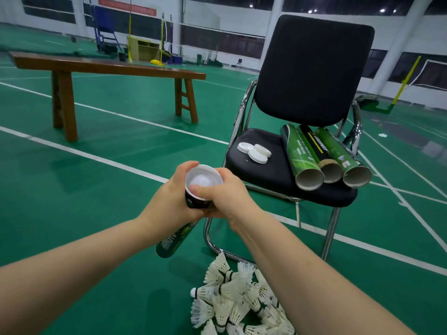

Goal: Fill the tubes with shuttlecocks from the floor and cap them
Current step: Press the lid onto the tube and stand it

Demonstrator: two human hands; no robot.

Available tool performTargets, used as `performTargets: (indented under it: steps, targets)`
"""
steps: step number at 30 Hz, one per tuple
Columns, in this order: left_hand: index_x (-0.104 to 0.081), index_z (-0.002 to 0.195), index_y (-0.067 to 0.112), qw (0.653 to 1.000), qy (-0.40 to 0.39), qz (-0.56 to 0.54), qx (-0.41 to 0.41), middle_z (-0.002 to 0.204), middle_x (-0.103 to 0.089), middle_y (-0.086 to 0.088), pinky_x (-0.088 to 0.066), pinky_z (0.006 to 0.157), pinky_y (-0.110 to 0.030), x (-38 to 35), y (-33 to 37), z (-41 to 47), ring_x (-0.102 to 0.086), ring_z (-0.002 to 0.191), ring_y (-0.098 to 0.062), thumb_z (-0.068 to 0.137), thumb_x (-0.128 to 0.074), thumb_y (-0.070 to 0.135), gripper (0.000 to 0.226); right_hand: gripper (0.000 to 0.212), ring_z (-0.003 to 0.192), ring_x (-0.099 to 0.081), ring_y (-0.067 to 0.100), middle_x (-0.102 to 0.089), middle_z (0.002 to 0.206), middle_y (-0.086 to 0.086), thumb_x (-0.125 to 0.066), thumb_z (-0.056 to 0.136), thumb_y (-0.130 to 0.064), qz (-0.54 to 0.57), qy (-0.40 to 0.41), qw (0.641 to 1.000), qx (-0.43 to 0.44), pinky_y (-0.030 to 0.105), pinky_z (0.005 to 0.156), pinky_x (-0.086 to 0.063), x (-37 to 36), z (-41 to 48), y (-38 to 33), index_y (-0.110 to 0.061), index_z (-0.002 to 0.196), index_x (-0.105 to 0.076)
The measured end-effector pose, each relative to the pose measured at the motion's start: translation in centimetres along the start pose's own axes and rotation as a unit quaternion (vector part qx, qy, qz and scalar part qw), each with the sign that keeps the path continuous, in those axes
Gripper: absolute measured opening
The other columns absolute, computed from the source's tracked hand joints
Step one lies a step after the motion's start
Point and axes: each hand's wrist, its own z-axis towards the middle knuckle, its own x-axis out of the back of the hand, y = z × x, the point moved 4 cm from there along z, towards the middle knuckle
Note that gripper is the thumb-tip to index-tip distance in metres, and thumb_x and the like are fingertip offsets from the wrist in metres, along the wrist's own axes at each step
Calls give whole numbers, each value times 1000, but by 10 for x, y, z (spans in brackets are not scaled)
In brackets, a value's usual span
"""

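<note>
One dark tube (pixel 174 240) is held tilted above the green floor (pixel 96 189), gripped between both hands. The left hand (pixel 173 198) wraps its fingers round the tube just under the top. The right hand (pixel 228 193) curls over the white cap (pixel 204 180) sitting on the mouth, thumb on its rim. On the black chair (pixel 312 68) seat, three open tubes (pixel 312 151) lie side by side, with three loose caps (pixel 254 151) near them. Shuttlecocks (pixel 237 301) are piled on the floor below the arms.
</note>
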Motion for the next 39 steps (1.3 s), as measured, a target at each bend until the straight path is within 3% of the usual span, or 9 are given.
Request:
performTargets:
  steps: [4, 8, 14, 19, 21, 25, 29, 32, 39]
  targets:
    - [-31, 131, 25, 999, -32, 18, 10, 100, -56, 4, -40, 67, -21, 3, -9, -2, -55, 86, -19, 66, -81, 16, 83, 37, 96, -62, 24, -60, 109, 6, -74, 77, -18, 19, -29, 999, -15, 37, 67, -59, -5, -4, 10, -21, 108, -53]
    - [-33, 119, 38, 988, -120, -59, 73, 99, -57, 16, -42, 65, -5, 2, -23, -8, -57, 88, 0, 64, -80, 28, 73, 33, 95, -61, 19, -60, 114, 5, -69, 82, -25, 21, -40, 998, -43, 31, 65, -56, -18, -7, 28, -23, 111, -53]
    - [-44, 107, 36, 936, -98, -279, 192, 109, -56, 3, -41, 85, -22, -9, -62, -38, -54, 97, -10, 42, -60, 44, 68, 39, 100, -61, 23, -60, 110, 3, -69, 77, -32, -67, -23, 994, -82, 44, 82, -56, -46, -3, 60, -27, 112, -54]
    - [-49, 118, 17, 929, -54, -283, 231, 114, -59, -5, -39, 94, -27, -9, -79, -54, -53, 106, -17, 76, -47, 35, 46, 37, 101, -59, 20, -60, 111, 1, -64, 82, -30, -60, -43, 994, -84, 37, 87, -51, -65, -3, 81, -27, 116, -50]
    - [-56, 112, 19, 935, -15, -269, 231, 108, -63, -2, -42, 89, -26, -5, -83, -55, -57, 102, -15, 94, -45, 31, 24, 33, 100, -56, 19, -58, 112, 1, -57, 89, -34, -41, -24, 997, -66, 32, 82, -45, -69, 2, 83, -22, 119, -50]
    - [-66, 92, 18, 901, 59, -313, 296, 90, -69, 1, -44, 74, -26, -2, -89, -54, -62, 83, -11, 99, -39, 28, 29, 30, 87, -54, 14, -57, 98, -2, -41, 97, -41, 105, 22, 986, -129, 26, 72, -39, -80, 11, 89, -20, 110, -58]
    - [-66, 84, 11, 851, 100, -379, 349, 74, -69, -1, -49, 61, -23, -4, -91, -54, -63, 68, -13, 95, -46, 23, 25, 23, 90, -64, 27, -67, 95, 6, -56, 89, -37, 182, 89, 964, -173, 36, 83, -52, -96, 18, 101, -18, 79, -62]
    - [-64, 80, 10, 821, 123, -422, 365, 62, -67, 0, -46, 45, -14, -4, -95, -54, -63, 56, -11, 94, -47, 19, 24, 19, 87, -66, 29, -69, 90, 7, -61, 86, -32, 202, 109, 958, -172, 40, 84, -53, -106, 23, 104, -16, 74, -64]
    - [-58, 75, 10, 790, 164, -455, 378, 62, -60, -2, -46, 44, -14, 2, -97, -53, -58, 46, -8, 92, -47, 14, 20, 11, 74, -59, 22, -64, 83, 4, -61, 87, -25, 217, 127, 957, -147, 35, 74, -52, -116, 27, 102, -19, 77, -60]
